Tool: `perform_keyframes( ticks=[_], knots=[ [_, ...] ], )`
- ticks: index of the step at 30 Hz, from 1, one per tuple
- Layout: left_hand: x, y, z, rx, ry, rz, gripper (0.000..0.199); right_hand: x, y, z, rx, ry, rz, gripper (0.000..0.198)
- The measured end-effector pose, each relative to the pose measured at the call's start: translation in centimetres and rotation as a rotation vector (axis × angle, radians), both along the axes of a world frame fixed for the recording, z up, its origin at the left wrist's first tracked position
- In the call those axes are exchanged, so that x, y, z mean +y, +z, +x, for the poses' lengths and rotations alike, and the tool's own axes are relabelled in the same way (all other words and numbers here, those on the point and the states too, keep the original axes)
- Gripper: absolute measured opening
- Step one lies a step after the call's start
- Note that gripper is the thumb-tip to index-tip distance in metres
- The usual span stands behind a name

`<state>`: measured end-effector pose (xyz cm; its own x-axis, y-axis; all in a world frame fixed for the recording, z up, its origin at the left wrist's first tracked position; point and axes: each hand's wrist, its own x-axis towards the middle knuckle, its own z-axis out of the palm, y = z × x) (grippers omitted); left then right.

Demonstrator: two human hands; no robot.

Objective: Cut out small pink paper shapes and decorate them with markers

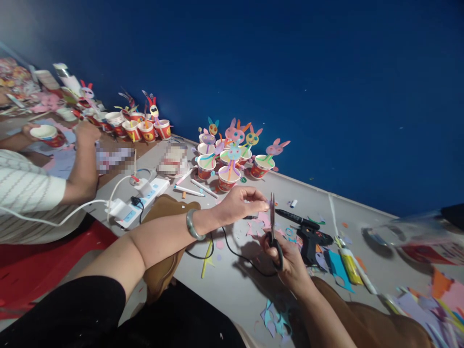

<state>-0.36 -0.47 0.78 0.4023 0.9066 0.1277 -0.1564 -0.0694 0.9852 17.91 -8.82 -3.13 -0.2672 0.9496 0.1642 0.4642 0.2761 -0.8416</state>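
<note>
Metal scissors (pixel 272 218) point to twelve o'clock in the closed grip of the right hand (pixel 292 265). At nine o'clock, the left hand (pixel 239 205) pinches a tiny scrap (pixel 268 204); if that slips, the scissors could nip the hand.

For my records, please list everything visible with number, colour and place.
wall: one, blue, behind
tabletop: one, grey, below
cups with figures: about eight, red and white, centre
other cups: several, red, back left
co-worker: one, pale striped top, left
seat: one, red, lower left
power strip: one, white, centre left
markers: several, white, before cups
glue gun: one, black, centre right
tube: one, yellow, right
plastic package: one, clear and red, right edge
paper scraps: many, multicoloured, centre and right
unclear items: two, brown, near edge
scissors: one, black handles, centre
bracelet: one, grey, left of scissors
left grip: one, bare, seemingly pinching small piece
right grip: one, bare, holding scissors
</note>
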Motion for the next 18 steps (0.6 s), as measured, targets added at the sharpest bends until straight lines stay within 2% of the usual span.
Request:
perform_keyframes(
  ticks=[12, 18],
  knots=[
    [-0.1, 0.8, -0.3, 0.016, 0.001, -0.008, 0.015, 0.1, 0.1, -0.1, -0.031, 0.011, 0.024, 0.066],
    [-0.4, 1.7, -0.7, 0.077, 0.039, 0.021, 0.031, 0.0, 0.0, -0.1, -0.012, 0.012, 0.015, 0.066]
  ],
)
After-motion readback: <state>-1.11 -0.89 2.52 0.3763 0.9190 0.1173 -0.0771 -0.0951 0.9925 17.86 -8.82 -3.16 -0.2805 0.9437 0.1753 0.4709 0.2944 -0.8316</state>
